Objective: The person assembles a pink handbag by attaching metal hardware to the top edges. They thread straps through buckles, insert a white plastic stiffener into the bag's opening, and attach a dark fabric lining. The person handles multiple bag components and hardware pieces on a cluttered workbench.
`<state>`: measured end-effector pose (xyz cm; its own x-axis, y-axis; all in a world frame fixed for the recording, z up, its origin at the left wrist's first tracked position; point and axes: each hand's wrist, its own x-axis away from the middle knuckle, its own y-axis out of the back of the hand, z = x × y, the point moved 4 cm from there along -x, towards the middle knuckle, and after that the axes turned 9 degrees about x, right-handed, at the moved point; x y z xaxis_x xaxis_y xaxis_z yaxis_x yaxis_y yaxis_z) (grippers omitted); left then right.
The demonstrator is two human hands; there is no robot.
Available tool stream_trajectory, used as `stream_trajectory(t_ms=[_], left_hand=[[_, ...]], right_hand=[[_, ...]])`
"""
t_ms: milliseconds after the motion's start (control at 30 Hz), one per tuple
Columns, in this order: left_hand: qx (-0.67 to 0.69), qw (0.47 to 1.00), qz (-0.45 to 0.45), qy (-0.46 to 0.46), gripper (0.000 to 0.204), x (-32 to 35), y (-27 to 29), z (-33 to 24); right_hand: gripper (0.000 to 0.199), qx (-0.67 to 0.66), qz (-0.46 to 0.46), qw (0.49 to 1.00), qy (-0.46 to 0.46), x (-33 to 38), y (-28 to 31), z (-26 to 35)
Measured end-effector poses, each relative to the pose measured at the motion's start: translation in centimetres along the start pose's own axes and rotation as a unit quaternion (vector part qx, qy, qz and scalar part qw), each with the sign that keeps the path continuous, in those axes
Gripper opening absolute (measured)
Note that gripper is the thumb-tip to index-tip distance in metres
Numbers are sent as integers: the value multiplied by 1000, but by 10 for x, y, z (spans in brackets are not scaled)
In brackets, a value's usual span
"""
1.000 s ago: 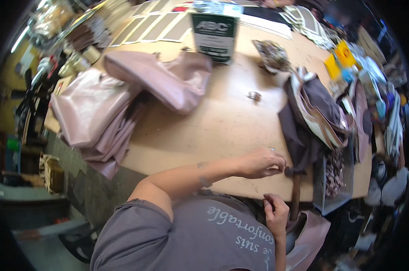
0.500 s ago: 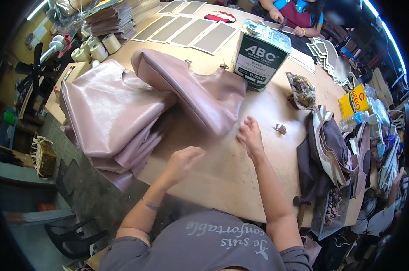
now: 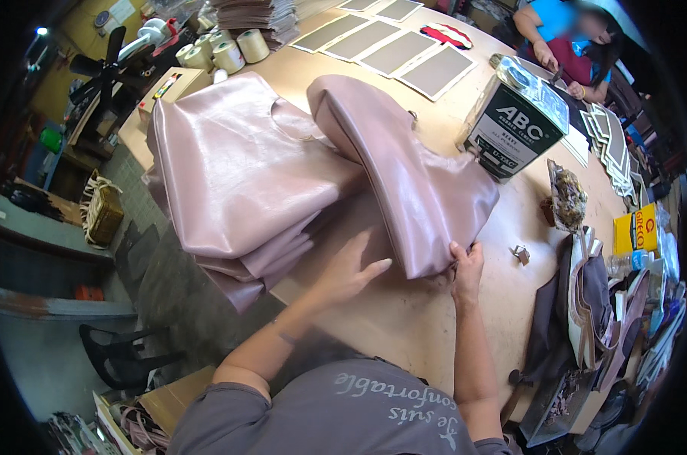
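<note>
A shiny mauve leather-like bag [image 3: 423,189] with a curved cut-out along its top edge lies tilted on the wooden table [image 3: 374,330]. My right hand [image 3: 467,271] pinches its near corner, thumb on top. Just left of that corner is my left hand [image 3: 349,273], holding nothing, with its thumb spread from the fingers. Beside it, a stack of similar mauve bags [image 3: 245,167] overhangs the table's left edge. Small metal clasps [image 3: 520,255] lie to the right of my right hand.
Behind the bag stands a dark green and white can [image 3: 514,125]. Thread cones [image 3: 228,58] and flat grey panels [image 3: 404,53] lie farther back. A clear bag of small parts [image 3: 567,197] and dark bag pieces [image 3: 578,296] are at right. Across the table, a person [image 3: 563,45] works.
My right hand has closed on the bag's near corner. My left hand has moved in toward the bag and its fingers have opened. The whole view has shifted, moving the scene rightward.
</note>
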<state>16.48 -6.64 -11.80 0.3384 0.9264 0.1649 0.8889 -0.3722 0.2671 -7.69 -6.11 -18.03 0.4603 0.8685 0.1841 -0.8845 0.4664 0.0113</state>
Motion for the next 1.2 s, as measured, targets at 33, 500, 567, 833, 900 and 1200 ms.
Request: stream_trajectory(t_ms=[33, 500, 567, 833, 900, 1200], left_hand=[[26, 999, -23, -29, 75, -5, -3, -5], [74, 979, -132, -138, 75, -56, -13, -48], [88, 979, -105, -151, 65, -52, -15, -57], [122, 967, -110, -194, 68, -28, 35, -83], [95, 968, -148, -179, 68, -29, 46, -68], [-55, 917, -248, -308, 6, 15, 28, -88]], right_hand=[[31, 11, 8, 1000, -9, 6, -2, -4], [24, -2, 77, 996, -33, 10, 0, -14], [28, -53, 94, 992, -69, 14, 4, -9], [34, -18, 226, 968, -110, 68, 5, -3], [32, 65, 247, 962, -93, 75, 12, 1], [46, -177, 178, 964, 93, 48, 37, 69]])
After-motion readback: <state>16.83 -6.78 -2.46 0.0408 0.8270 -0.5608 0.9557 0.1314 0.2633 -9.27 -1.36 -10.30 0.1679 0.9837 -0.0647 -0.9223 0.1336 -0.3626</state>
